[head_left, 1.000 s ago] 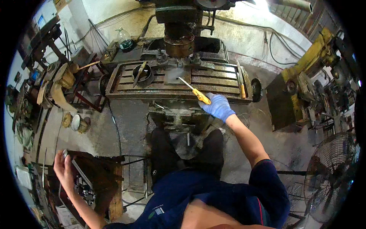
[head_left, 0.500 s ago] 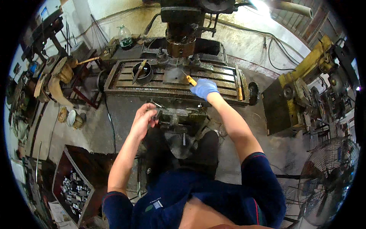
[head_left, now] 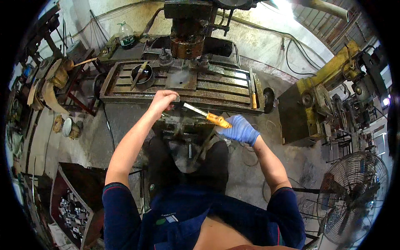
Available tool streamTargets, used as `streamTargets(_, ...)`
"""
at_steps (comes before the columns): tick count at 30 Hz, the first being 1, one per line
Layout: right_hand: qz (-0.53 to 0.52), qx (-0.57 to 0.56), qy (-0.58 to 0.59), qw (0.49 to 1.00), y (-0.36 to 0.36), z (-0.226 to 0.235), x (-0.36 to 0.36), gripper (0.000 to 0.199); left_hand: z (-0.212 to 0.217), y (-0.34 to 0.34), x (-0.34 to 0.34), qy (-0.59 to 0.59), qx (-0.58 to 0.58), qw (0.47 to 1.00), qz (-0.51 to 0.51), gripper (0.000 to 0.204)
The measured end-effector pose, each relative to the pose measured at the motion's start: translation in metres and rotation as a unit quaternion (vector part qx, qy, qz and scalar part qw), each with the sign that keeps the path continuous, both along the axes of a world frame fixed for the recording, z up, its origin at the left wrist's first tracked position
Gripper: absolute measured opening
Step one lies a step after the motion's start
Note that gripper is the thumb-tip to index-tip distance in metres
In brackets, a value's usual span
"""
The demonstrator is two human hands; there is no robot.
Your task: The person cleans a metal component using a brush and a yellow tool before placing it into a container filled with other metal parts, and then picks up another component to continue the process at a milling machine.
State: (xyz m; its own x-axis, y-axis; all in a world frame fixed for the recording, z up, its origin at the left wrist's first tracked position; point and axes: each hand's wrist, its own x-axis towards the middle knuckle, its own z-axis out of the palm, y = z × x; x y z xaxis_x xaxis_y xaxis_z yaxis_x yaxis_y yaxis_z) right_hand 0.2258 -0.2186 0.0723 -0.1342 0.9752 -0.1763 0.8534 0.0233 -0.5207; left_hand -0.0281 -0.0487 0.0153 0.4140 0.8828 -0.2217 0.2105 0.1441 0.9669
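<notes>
Both hands gripping yellow-handled file [head_left: 204, 114]: L hand [head_left: 163, 101] at tip, gloved R hand [head_left: 239, 130] on handle.

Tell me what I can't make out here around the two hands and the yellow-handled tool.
- Head view: the metal end of the yellow-handled tool disappears behind the bare left hand, so what it meets is hidden.
- Whatever the left fingers pinch is too small to tell.
- The gloved right hand covers the handle's end.
- The contents of the round dish on the machine table are too small to tell.
</notes>
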Motion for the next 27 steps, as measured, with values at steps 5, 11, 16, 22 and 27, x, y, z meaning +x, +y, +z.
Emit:
streamTargets(5, -0.115, 0.006, 0.288, 0.951, 0.04, -0.014, 0.019, 0.03, 0.023, 0.038, 0.015, 0.028, 0.115, 0.992, -0.054, 0.019)
streamTargets(11, -0.099, 0.056, 0.4, 0.909, 0.077, -0.095, 0.02, 0.032, 0.031, 0.062, 0.024, -0.091, 0.066, 0.993, -0.029, 0.028)
streamTargets(16, -0.263, -0.033, 0.198, 0.944, 0.079, -0.124, 0.005, 0.037, 0.028, 0.062, 0.017, -0.086, 0.098, 0.991, -0.026, 0.029)
streamTargets(22, -0.303, 0.098, 0.245, 0.916, 0.036, -0.115, -0.001, 0.038, 0.032, 0.078, 0.034, 0.303, 0.43, 0.847, -0.079, 0.033)
streamTargets(27, -0.336, 0.118, 0.3, 0.885, -0.017, -0.12, 0.014, 0.031, 0.014, 0.105, 0.063, 0.381, 0.485, 0.777, -0.126, 0.03)
